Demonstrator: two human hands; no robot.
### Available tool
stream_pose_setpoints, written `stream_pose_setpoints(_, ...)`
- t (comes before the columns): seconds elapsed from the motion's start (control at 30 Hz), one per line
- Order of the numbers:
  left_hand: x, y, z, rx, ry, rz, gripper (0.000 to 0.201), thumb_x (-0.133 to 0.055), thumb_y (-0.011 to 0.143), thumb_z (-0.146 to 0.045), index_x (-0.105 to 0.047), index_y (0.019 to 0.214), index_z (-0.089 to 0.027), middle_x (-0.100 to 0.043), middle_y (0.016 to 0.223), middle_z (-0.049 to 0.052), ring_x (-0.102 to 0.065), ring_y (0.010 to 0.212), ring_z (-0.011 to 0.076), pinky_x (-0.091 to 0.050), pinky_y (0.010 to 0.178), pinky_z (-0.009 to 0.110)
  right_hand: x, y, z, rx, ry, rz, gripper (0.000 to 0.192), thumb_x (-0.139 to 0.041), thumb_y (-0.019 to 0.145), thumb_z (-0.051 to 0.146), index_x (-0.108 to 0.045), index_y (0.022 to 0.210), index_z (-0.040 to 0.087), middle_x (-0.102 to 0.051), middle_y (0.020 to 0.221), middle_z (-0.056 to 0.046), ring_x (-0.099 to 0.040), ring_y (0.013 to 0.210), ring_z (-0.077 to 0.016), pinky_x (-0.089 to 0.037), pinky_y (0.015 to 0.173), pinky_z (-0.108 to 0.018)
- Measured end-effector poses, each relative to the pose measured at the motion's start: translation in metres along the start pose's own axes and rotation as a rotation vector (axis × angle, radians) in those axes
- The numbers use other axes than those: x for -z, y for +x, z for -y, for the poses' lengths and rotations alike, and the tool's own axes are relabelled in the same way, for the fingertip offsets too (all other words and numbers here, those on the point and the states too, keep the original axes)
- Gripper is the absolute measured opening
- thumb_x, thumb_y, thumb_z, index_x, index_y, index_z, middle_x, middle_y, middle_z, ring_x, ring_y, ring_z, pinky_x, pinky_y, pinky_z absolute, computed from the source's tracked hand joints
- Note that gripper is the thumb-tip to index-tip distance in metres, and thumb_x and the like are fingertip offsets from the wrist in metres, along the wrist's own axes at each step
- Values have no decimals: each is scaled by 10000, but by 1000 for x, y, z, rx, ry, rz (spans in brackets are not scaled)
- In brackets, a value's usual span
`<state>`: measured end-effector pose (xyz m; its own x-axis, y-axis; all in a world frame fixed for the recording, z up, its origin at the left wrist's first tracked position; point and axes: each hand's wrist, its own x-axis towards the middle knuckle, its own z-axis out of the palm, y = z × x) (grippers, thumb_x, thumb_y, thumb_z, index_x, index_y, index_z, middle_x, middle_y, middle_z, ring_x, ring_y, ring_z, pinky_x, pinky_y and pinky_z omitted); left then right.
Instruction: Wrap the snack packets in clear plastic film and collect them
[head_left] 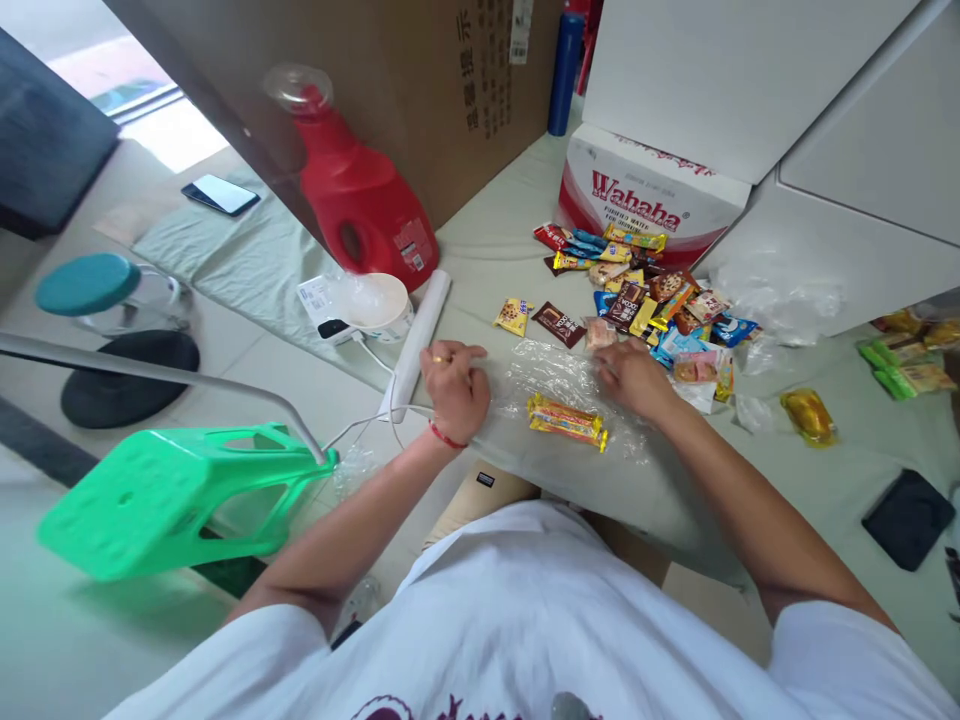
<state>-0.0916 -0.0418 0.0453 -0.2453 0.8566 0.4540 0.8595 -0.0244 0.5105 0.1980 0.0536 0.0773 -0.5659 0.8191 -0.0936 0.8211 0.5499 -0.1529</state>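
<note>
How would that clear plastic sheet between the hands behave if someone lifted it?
The clear plastic sheet would probably flop, since it already lies crinkled. It looks thin and see-through, so likely very light. The yellow-wrapped bars seemingly lying on it might slide off.

yellow-red bars (568,421), red bottle (373,195), green stool (127,500)

A white short-sleeved T-shirt (517,600) carries a dark maroon print (382,708) across the chest, partly cut off, with a grey patch (571,706) beside it. Beige trousers (459,505) bear a small black label (486,479). The left hand (457,397) wears a gold-coloured ring (441,359), its wrist a thin red bracelet (446,436).
</note>
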Motion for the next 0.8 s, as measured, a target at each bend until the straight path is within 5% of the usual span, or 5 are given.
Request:
stream_pose_setpoints(0.13, 6, -22, -40, -327, -36, 290, 317, -526, 901, -161, -773, 1078, -255, -630, 935, 90, -526, 905, 255, -403, 853, 440, -17, 43, 17, -80, -48, 122, 382, -654, 939, 373, -697, 1238, 138, -684, 1236, -198, -502, 1242, -364, -390, 988, -447)
stream_pose_setpoints(0.3, -15, -34, -65, -345, 136, 631, 264, -571, 931, -196, -776, 1079, -270, -636, 958, 115, -530, 992, 290, -375, 790, 420, -12, 55, 10, -102, 106, 191, 203, -632, 925, 261, -785, 1026, 174, -739, 1025, -121, -576, 1110, -304, -396, 939, -368)
stream_pose_setpoints(0.43, -19, -34, -65, -317, 164, 667, 241, -548, 964, -214, -766, 1061, -248, -648, 985, 123, -538, 1033, 297, -387, 820, 424, 5, 32, 9, 94, 246, 119, 244, -563, 949, 201, -776, 1054, 148, -732, 971, -85, -619, 906, -211, -414, 821, -281)
stream_pose_setpoints(0.6, -24, -38, -61, -272, 99, 642, 239, -548, 947, -189, -777, 1009, -219, -671, 953, 127, -566, 1019, 304, -420, 839, 429, 0, -20, 43, 245, 172, 116, 397, -487, 986, 136, -736, 1286, 209, -669, 905, -75, -603, 863, -200, -412, 764, -272)
stream_pose_setpoints(0.8, -30, -26, -8, 80, -490, 599, 232, -572, 865, -214, -796, 922, -191, -722, 900, 81, -649, 867, 220, -516, 815, 347, -31, -53, 73, 330, -20, 228, 610, -485, 979, 85, -484, 1571, 229, -662, 1113, -140, -558, 1023, -254, -419, 882, -349)
